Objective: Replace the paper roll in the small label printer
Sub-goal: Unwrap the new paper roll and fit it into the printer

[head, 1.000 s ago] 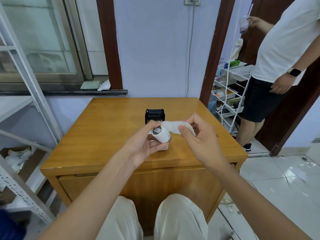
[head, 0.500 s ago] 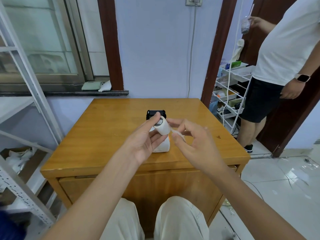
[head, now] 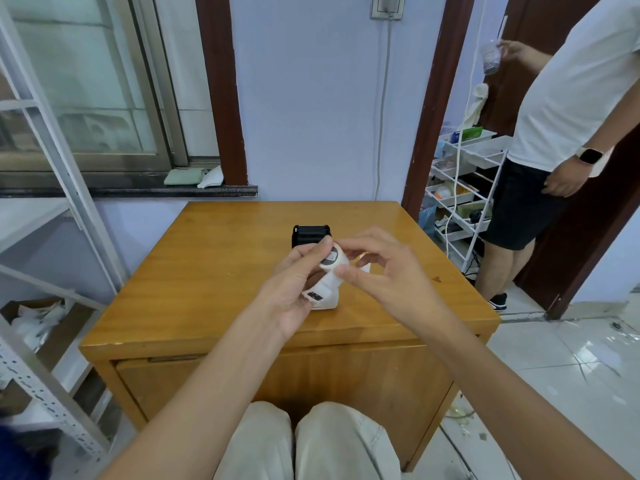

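Table (head: 214,258): a wooden top that carries the printer, and both hands work just above it near its middle.
Bystander (head: 568,133): a person stands well apart at the right by a white rack; no part in this step.
Printer (head: 323,299): white body on the table just under the hands, its black lid (head: 310,233) standing open behind; the bay itself is hidden by the hands.
Left hand (head: 294,289): fingers curled round the roll, thumb on top, holding it above the printer.
Right hand (head: 381,275): thumb and fingers pinch at the roll's right side, where a loose strip of paper hangs down toward the printer.
Roll (head: 333,259): white, small, its round end with a dark label turned toward the camera.
Step, as judged: freeing the paper's leading end before loading.
Doing it well: the left hand should hold firm without crushing the roll; the right should draw out only a short tail, keep it straight, and check which way it unwinds before lowering the roll into the bay.
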{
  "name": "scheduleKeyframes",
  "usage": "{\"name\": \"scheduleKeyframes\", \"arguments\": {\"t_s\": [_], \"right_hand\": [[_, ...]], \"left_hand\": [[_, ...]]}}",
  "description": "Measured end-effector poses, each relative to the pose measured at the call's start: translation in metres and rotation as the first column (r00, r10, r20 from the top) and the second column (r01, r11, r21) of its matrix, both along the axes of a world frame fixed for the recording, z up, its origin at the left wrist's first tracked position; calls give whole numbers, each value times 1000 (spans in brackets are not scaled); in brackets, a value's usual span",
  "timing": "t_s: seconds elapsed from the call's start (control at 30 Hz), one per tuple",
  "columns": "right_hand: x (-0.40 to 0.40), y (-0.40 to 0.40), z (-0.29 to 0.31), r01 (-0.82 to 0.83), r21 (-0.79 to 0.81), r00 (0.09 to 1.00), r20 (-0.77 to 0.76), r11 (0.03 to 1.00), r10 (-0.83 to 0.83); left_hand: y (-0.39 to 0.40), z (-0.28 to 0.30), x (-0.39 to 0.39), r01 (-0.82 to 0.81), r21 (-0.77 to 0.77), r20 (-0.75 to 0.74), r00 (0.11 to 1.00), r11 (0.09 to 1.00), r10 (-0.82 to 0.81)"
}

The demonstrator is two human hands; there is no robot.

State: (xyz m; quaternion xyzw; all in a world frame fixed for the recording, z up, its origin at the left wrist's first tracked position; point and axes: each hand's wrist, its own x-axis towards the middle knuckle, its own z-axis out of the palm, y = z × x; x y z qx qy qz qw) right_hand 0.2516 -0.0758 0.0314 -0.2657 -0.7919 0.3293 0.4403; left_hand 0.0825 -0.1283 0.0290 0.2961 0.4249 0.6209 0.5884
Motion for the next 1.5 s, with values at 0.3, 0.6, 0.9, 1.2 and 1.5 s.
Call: {"name": "scheduleKeyframes", "arguments": {"t_s": [0.3,0.6,0.9,1.2,1.5], "right_hand": [[-12,-13,-15,142,224,956,224,964,-192],[-32,-21,-31,225,229,949,167,947,-266],[-53,-11,-36,368,305,920,16,878,-391],[-36,2,-11,181,341,972,79,922,-221],[-10,7,18,-142,-15,981,128,990,143]], "left_hand": [[6,0,21,-50,-78,206,976,996,65],[13,-9,16,-149,-118,367,912,982,182],[16,-8,26,-136,-133,586,788,982,189],[6,-13,-11,33,-59,498,867,998,1],[-1,-7,-41,236,-55,45,971,970,-234]]}}
